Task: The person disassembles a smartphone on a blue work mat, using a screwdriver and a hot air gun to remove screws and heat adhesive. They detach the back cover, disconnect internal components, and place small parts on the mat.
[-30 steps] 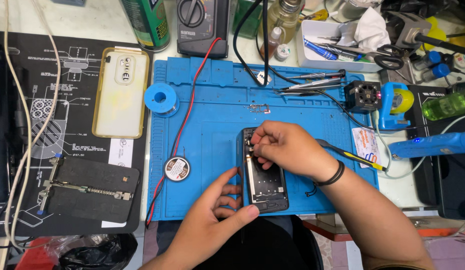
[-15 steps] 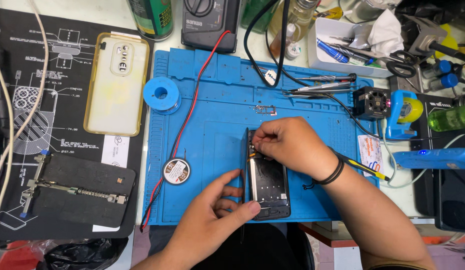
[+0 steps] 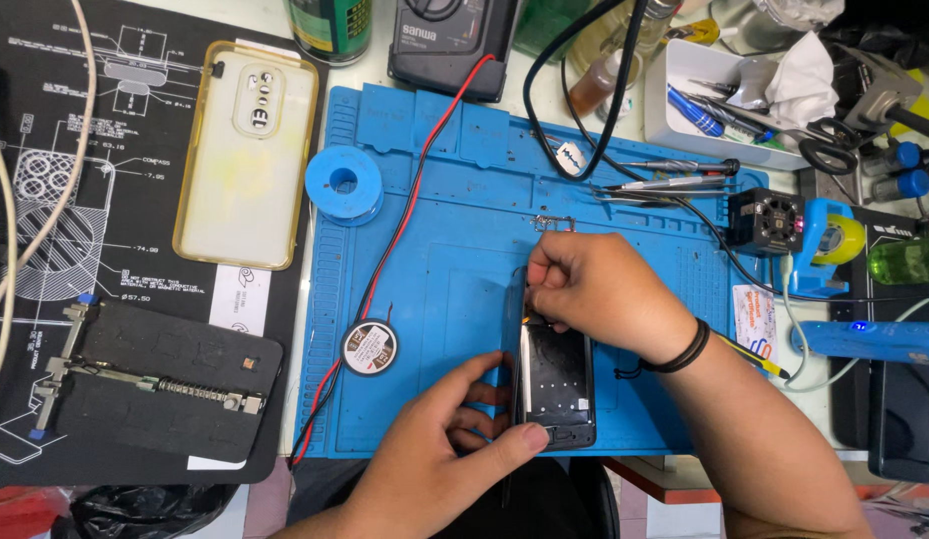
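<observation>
Opened phone (image 3: 556, 384) on blue mat (image 3: 454, 210), left hand (image 3: 439, 464) fingers gripping its edge, right hand (image 3: 594, 289) fingers pinched at its top, white tray (image 3: 674, 95) holding tools.

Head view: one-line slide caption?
Left hand steadies an opened phone on the blue mat; right hand works its top.

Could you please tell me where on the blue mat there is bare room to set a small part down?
The blue mat is bare between the red wire and the opened phone, and again below the tweezers, right of the right hand. The left hand fills the near edge. The white tray and the bench to the right are crowded.
</observation>
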The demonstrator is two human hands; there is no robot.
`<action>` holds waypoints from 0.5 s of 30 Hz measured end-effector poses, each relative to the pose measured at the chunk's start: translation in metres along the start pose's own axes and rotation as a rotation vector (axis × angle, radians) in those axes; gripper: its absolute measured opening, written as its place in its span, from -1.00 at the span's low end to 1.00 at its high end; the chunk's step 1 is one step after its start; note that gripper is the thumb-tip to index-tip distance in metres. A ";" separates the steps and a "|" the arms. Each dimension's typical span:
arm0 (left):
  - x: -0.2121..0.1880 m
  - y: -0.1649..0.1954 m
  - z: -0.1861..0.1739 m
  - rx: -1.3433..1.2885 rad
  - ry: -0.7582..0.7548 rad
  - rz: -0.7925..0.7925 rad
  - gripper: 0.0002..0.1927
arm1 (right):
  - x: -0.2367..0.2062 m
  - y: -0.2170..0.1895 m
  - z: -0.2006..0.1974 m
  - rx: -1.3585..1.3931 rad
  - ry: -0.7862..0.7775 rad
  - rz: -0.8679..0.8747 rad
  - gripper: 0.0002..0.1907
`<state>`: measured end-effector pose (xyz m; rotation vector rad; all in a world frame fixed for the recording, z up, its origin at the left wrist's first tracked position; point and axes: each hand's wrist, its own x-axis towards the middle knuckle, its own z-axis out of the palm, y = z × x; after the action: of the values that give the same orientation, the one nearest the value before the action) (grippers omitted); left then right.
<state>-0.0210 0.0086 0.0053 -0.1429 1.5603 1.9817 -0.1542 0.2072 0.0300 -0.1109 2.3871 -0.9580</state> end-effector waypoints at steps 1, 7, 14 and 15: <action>-0.002 0.001 -0.001 -0.001 -0.002 0.001 -0.15 | 0.000 -0.001 0.001 -0.003 -0.003 0.004 -0.90; -0.004 0.003 -0.001 -0.006 -0.028 0.001 -0.14 | -0.008 -0.006 0.004 -0.174 0.078 -0.071 -0.86; -0.006 0.002 -0.003 -0.006 -0.047 0.024 -0.11 | -0.009 -0.010 0.004 -0.277 0.109 -0.114 -0.84; -0.005 0.002 -0.003 -0.002 -0.045 0.025 -0.11 | -0.009 -0.010 0.003 -0.278 0.101 -0.118 -0.84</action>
<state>-0.0186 0.0031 0.0084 -0.0796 1.5388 1.9919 -0.1461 0.2004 0.0385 -0.3168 2.6214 -0.6915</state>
